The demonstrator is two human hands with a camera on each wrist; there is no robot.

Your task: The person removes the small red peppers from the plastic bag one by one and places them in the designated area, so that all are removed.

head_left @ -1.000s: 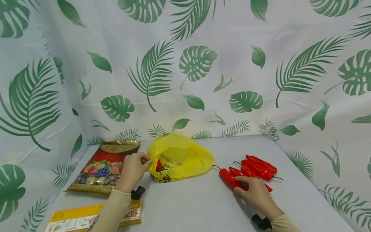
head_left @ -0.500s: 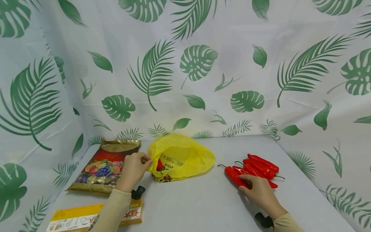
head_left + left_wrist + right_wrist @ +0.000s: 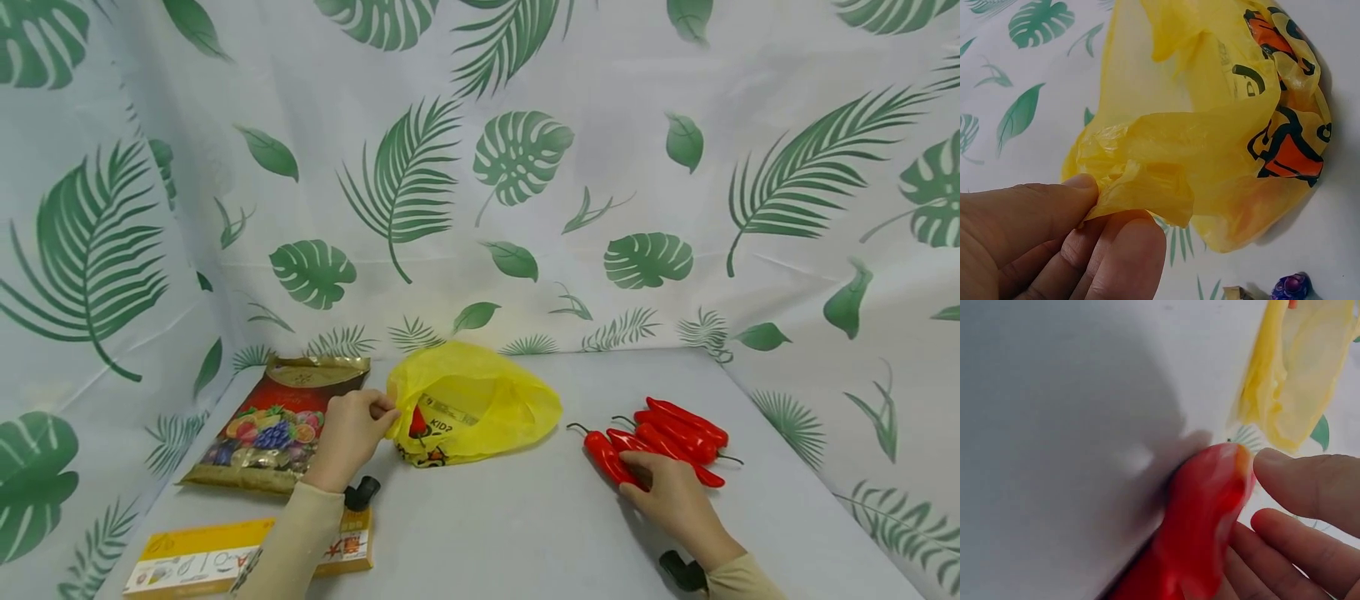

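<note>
A yellow plastic bag point(image 3: 517, 417) lies on its side, mouth facing me, with a red chili pepper point(image 3: 417, 423) visible inside. My left hand point(image 3: 351, 432) pinches the left edge of the bag's mouth between thumb and fingers; the left wrist view shows the thin film point(image 3: 1141, 194) bunched there. On the right, my right hand point(image 3: 671, 496) has thumb and fingers around the lower end of the nearest red chili pepper point(image 3: 604, 457), its stem pointing toward the bag. The right wrist view shows the thumb tip at that pepper's point(image 3: 1204, 500) end. Several more red chili peppers point(image 3: 678, 437) lie beside it.
A red and gold candy packet point(image 3: 273, 425) lies at the left, partly behind my left forearm. Closer to me is a yellow and white box point(image 3: 202, 558), crossed by the left sleeve. A leaf-printed sheet point(image 3: 480, 208) hangs behind the white table point(image 3: 495, 533).
My right hand and the nearest chili pepper have shifted slightly right, against the other peppers, then stayed there. My left hand keeps its hold on the bag. The head view has turned a little.
</note>
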